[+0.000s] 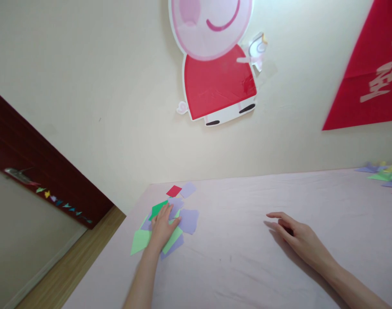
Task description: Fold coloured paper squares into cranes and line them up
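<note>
My left hand (163,226) rests on a loose spread of coloured paper pieces at the table's left side, thumb apart from the fingers. Under and around it lie a dark green paper (157,209), a light green paper (140,241) and several purple papers, one (189,221) just right of the thumb. A small red paper square (174,191) lies beyond the fingertips, beside another purple piece (187,189). Over the right half of the table is my right hand (299,238), index finger and thumb stretched out and apart, other fingers curled, holding nothing.
A pale pink cloth covers the table (228,257), which meets the wall at the back. More coloured papers (387,174) lie at the far right. On the wall hang a cartoon pig cutout (220,83) and a red banner (353,94). A dark door frame (50,163) stands left.
</note>
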`<state>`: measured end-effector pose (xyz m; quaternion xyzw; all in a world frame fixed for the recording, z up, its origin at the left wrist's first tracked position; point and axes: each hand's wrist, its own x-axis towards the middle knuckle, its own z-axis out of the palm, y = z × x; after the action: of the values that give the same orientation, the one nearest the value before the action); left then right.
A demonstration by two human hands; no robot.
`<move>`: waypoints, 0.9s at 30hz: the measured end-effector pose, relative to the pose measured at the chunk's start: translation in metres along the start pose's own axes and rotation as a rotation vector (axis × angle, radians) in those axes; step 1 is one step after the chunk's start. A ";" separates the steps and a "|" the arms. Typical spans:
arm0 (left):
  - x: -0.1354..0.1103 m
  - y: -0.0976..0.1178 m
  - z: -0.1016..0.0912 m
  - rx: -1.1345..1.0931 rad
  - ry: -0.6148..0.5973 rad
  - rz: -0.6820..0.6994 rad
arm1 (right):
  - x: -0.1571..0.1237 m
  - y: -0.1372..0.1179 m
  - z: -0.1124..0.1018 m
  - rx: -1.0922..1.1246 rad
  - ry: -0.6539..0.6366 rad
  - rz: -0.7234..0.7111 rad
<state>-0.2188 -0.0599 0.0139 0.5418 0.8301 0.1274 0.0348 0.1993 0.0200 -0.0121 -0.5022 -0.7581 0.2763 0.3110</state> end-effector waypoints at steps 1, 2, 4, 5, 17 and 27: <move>-0.003 0.007 0.000 0.010 -0.034 0.030 | 0.000 0.000 0.000 0.008 0.001 0.002; -0.007 0.014 -0.001 0.029 -0.087 0.069 | 0.001 -0.001 0.000 0.016 0.002 0.004; -0.018 0.028 0.000 0.065 -0.182 0.165 | 0.001 -0.002 0.000 0.030 0.010 0.008; -0.024 0.034 0.002 0.078 -0.223 0.211 | 0.001 -0.004 0.000 0.037 0.014 0.010; -0.020 0.031 0.023 0.050 -0.013 0.353 | 0.004 -0.013 -0.005 0.092 0.051 0.025; -0.007 0.011 0.021 -0.088 -0.009 0.409 | 0.003 -0.013 -0.006 0.091 0.051 0.023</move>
<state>-0.2023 -0.0591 -0.0041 0.6977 0.6961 0.1654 0.0354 0.1955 0.0195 0.0018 -0.5033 -0.7307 0.3011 0.3494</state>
